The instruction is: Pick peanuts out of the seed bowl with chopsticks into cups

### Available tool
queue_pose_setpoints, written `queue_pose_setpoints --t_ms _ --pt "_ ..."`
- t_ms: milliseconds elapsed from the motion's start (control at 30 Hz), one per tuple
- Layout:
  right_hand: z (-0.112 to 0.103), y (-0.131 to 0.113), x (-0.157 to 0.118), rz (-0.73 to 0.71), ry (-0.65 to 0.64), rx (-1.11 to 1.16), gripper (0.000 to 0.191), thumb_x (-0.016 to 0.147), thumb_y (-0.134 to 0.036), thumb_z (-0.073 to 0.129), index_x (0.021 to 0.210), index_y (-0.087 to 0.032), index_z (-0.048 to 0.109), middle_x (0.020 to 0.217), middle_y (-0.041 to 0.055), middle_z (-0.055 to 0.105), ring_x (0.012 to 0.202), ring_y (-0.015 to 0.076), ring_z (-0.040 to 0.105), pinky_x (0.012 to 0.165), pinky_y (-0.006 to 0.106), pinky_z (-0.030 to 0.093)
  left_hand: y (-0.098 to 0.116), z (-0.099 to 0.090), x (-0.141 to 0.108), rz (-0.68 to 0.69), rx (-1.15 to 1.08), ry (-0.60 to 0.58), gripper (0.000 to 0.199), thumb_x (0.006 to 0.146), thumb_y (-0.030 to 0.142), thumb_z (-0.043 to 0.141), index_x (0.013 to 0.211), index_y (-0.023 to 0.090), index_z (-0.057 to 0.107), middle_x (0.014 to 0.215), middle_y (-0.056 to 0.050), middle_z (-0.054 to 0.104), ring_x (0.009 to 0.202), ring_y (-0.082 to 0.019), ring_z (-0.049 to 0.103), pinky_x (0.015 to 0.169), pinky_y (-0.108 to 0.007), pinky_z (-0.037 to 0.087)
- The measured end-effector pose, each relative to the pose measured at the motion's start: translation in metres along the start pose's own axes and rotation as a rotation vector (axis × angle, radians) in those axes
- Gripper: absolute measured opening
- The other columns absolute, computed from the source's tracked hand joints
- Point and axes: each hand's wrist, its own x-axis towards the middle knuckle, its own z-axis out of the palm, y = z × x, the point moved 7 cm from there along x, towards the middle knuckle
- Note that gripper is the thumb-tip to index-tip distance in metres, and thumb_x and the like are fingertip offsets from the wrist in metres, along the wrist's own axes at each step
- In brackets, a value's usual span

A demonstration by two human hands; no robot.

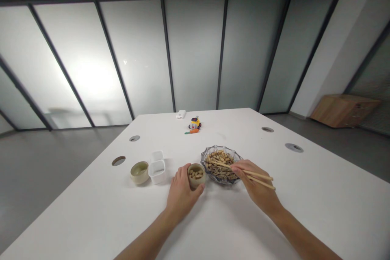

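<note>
My left hand (182,193) is wrapped round a small beige cup (196,183) that holds several peanuts (195,174). Just right of the cup stands a scalloped glass bowl (224,180) filled with peanuts and striped seeds (222,169). My right hand (254,183) grips a pair of wooden chopsticks (258,178) at the bowl's right side. The chopstick tips reach over the peanuts at the left part of the bowl; whether they pinch anything is too small to tell.
Left of my left hand are a second beige cup (139,173) and two white plastic containers (157,172). Farther back lie an orange-handled screwdriver (193,131), a yellow toy vehicle (195,123) and a white box (180,114). The white table (213,227) has round holes near both sides.
</note>
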Motion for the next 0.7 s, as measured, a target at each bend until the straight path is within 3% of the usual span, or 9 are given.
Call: queue_pose_setpoints --t_ms 367,700 --pt "0.0002 -0.0027 -0.0007 -0.042 -0.029 -0.031 0.020 0.103 -0.039 0.068 0.095 -0.026 0.082 0.095 0.0059 0.080 0.087 0.0225 0.077 0.077 0.033 0.064 -0.0004 0.0006 0.0007 -0.003 0.008 -0.007 0.065 0.083 0.041 0.067 0.142 0.020 0.050 0.140 -0.014 0.062 0.133 -0.034 0.057 0.115 -0.048 0.043" --pt "0.0079 -0.0028 -0.0041 -0.024 -0.146 0.024 0.016 0.101 -0.033 0.070 0.091 -0.027 0.081 0.095 0.0051 0.078 0.086 0.0216 0.076 0.075 0.031 0.063 -0.0011 -0.0005 0.0001 0.004 -0.013 -0.004 0.065 0.083 0.042 0.067 0.142 0.021 0.051 0.140 -0.014 0.062 0.133 -0.035 0.057 0.114 -0.049 0.043"
